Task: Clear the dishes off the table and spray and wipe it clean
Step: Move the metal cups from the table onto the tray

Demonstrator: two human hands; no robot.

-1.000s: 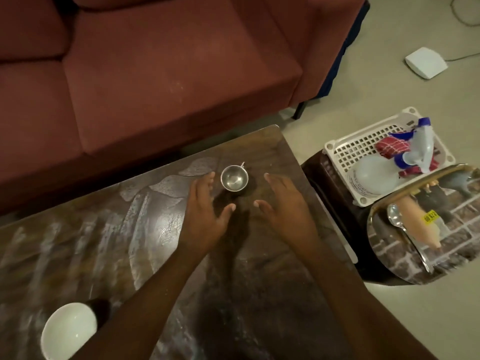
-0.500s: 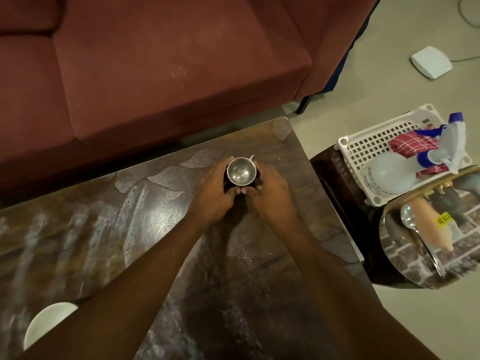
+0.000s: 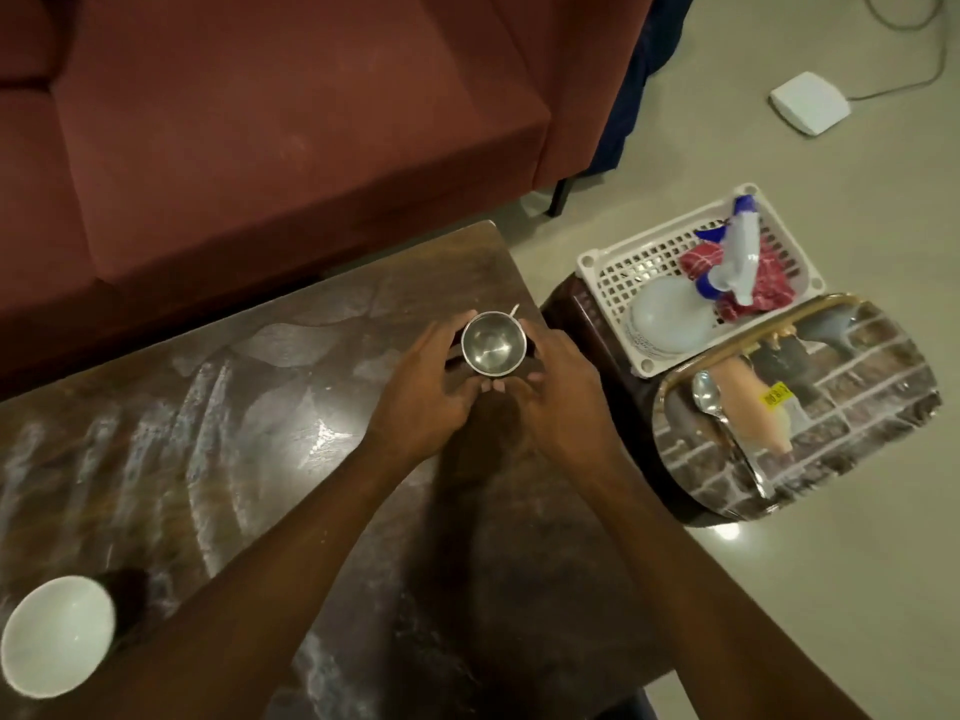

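The maroon sofa (image 3: 260, 148) fills the far side, its seat edge running along the far edge of the table (image 3: 249, 449). The table is dark, with pale smears across its left half. To my right, close beside the table's corner, stands a dark stool (image 3: 571, 314) carrying 2 things: an oval brick-patterned tray (image 3: 857, 423) on the near part and a white slotted basket (image 3: 634, 262) behind it, their edges touching.

My left hand (image 3: 426, 392) and right hand (image 3: 561, 397) meet near the table's far right corner. Nothing lies between them and the stool except the table's edge.

1 white bowl (image 3: 57, 636) sits upright at the near left of the table, well apart from my hands. In the basket lie a pale round dish (image 3: 670, 317), a spray bottle (image 3: 740, 252) with a blue trigger, and a red checked cloth (image 3: 769, 291) under the bottle. A white box (image 3: 809, 102) with a cable lies on the floor, far right. 1 spoon (image 3: 712, 402) lies on the tray, bowl end away from me.

Smallest is the steel cup (image 3: 492, 345), upright and open-mouthed. Both hands curl round its sides, fingertips meeting beneath its near edge. I cannot tell whether its base touches the table.
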